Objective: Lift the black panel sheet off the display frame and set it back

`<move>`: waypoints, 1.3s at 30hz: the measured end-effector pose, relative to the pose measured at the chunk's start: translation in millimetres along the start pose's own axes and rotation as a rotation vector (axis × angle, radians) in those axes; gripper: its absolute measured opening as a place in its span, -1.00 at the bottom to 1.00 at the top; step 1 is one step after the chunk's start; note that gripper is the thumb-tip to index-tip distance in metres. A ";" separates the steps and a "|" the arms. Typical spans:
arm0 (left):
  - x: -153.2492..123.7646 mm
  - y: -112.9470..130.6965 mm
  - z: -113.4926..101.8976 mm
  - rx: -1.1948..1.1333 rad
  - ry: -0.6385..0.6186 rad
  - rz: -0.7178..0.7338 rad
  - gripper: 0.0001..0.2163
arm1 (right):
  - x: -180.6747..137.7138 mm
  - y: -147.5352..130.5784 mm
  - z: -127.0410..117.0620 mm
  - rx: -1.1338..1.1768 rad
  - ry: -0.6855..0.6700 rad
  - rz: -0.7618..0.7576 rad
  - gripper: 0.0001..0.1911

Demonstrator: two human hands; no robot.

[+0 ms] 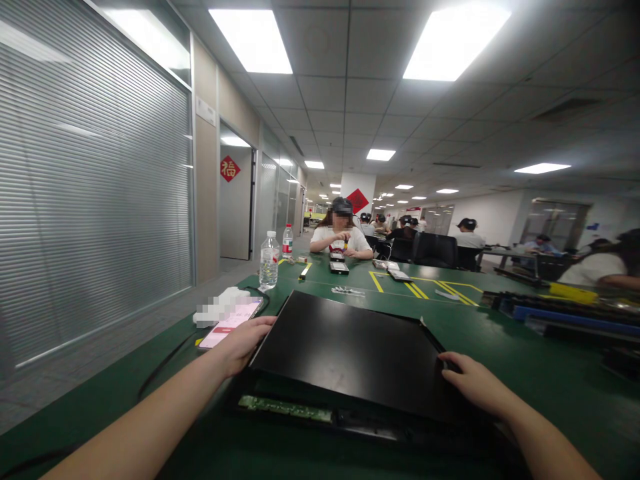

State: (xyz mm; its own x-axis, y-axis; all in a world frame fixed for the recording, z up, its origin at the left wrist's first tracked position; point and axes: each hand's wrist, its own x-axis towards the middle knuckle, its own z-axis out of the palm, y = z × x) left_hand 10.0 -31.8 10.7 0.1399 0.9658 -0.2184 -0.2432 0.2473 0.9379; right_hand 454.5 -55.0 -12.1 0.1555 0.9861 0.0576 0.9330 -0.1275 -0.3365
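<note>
A flat black display panel (350,353) is in front of me, tilted over the green table. My left hand (250,341) grips its left edge, with the fingers partly hidden behind it. At the right edge, my right hand (463,375) is closed on the panel between thumb and fingers. Below the panel's near edge, a green circuit board (285,408) shows in a dark strip of black frame (370,427). Next to my left hand lies a lit phone (231,325).
Bottles of water (269,263) stand at the far left of the green table (500,347). Across it, a person (342,233) works on small metal-cased parts (339,267). Dark and blue long parts (555,319) pile up at right. A black cable (163,365) runs along the left.
</note>
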 end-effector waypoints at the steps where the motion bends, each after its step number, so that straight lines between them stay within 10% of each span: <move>1: 0.2 0.2 0.5 0.002 0.008 -0.003 -0.60 | 0.4 0.2 0.2 -0.005 -0.004 -0.003 -0.51; 39: -12.0 8.3 8.2 0.096 -0.185 0.404 -0.42 | 9.4 9.0 -5.2 0.277 0.176 0.181 -0.53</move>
State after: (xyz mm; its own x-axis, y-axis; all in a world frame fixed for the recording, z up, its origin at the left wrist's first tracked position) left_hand 14.2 -42.0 23.4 0.2232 0.9510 0.2141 -0.2246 -0.1635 0.9606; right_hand 466.0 -47.4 -9.7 0.3860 0.9139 0.1260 0.7657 -0.2412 -0.5962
